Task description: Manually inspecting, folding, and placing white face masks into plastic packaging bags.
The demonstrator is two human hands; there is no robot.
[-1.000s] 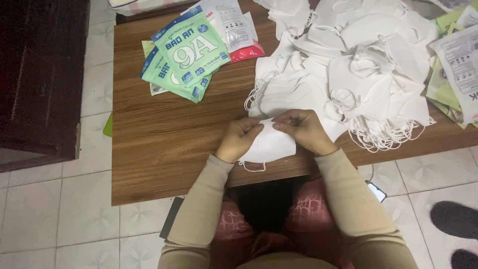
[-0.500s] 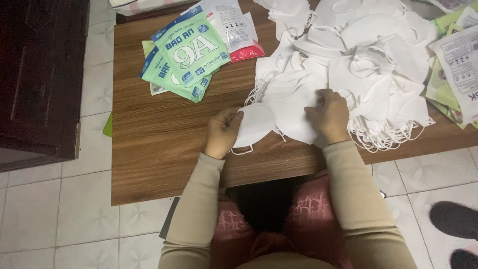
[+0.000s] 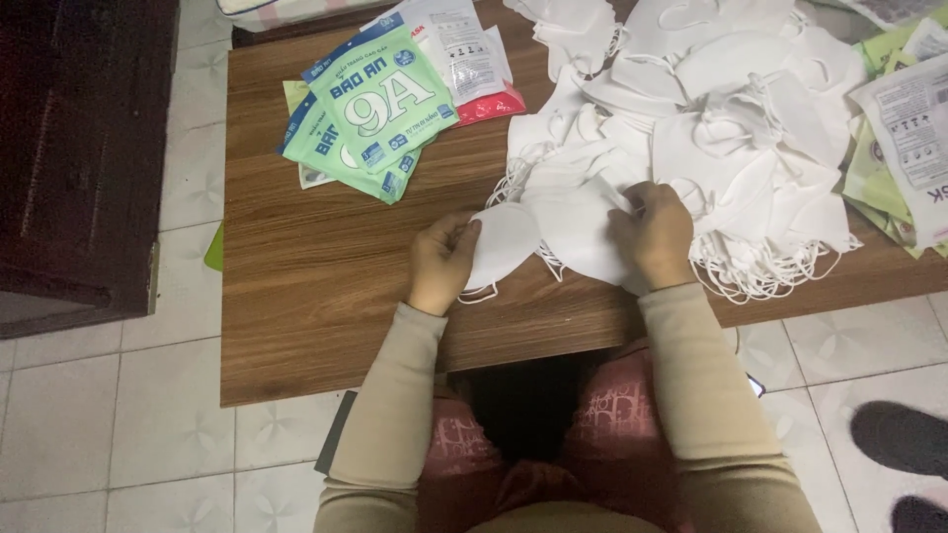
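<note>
On the wooden table [image 3: 326, 296], left hand [image 3: 441, 259] pinches a white mask [image 3: 504, 242]

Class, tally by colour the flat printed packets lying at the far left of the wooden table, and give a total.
Green packets: 3 showing, stacked and overlapping
White packet with a red edge: 1
Total: 4, though more may be hidden beneath the stack.
</note>
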